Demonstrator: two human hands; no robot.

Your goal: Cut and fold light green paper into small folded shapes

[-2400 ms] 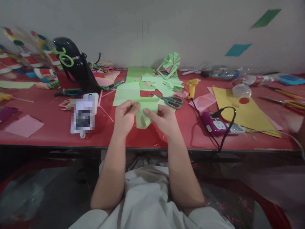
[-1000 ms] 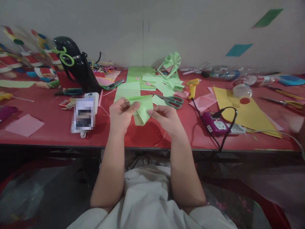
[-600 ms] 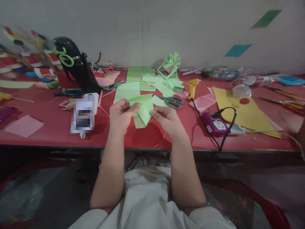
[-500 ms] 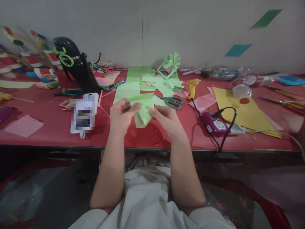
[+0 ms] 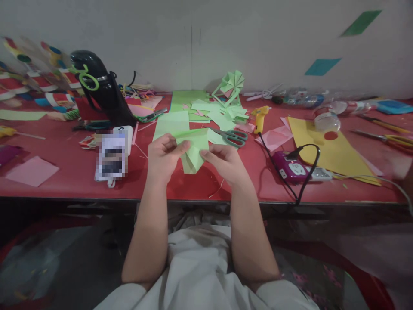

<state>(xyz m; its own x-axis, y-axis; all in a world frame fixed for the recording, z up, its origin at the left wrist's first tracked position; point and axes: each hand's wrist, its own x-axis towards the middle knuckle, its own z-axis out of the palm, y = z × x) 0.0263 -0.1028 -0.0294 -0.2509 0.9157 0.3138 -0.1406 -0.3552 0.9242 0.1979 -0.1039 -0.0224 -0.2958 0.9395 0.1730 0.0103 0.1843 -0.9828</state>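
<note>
A creased sheet of light green paper (image 5: 195, 148) is held between my two hands, just above the red table. My left hand (image 5: 164, 156) pinches its left side, thumb on top. On the right edge, my right hand (image 5: 224, 160) grips it with the thumb against a fold. A pointed flap hangs down between the thumbs. Right behind the paper lie scissors with grey-green handles (image 5: 235, 137). More green sheets and cut pieces (image 5: 172, 120) are spread beyond, and a folded green paper wheel (image 5: 232, 84) stands against the wall.
A yellow glue gun (image 5: 260, 119) and a purple power socket (image 5: 292, 168) with a black cord are to the right, by yellow paper (image 5: 335, 157). On the left are a phone (image 5: 112, 157), a black bottle (image 5: 100, 86) and a pink sheet (image 5: 32, 171). The red table (image 5: 206, 189) ends near my body.
My right thumb has shifted slightly left and down on the paper, and the paper's top edge has tilted a little. Both hands keep their hold.
</note>
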